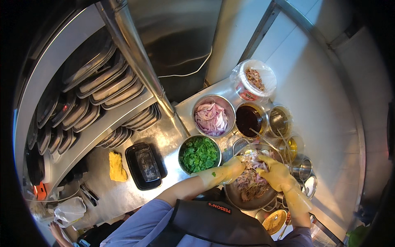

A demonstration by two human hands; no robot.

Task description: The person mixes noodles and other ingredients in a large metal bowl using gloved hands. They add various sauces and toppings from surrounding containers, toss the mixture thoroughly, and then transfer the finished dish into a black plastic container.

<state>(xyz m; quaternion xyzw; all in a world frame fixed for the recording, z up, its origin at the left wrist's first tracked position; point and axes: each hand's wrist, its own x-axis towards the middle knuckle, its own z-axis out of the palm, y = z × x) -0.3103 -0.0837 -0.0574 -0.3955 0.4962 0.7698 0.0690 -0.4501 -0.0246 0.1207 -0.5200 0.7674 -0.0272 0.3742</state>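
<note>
My left hand (236, 169) and my right hand (273, 173), both in yellowish gloves, meet over a large round metal bowl (232, 197). Their fingers are curled around a clump of shredded meat and sliced onion (251, 165); some fingertips are hidden in it. More shredded meat (251, 190) lies in the lower part of the bowl. Left of it, a metal bowl holds chopped green herbs (199, 154); green bits stick to my left glove. Sliced red onion (211, 119) fills another metal bowl above.
Tubs of dark liquid (248, 121) and yellow oil (291, 148) stand behind, with ladles. A plastic bucket (256, 81) holds shredded food. Left are a black plastic container (143, 166), a yellow cloth (117, 166) and shelved trays (117, 83). Another person's hand (56, 231) is lower left.
</note>
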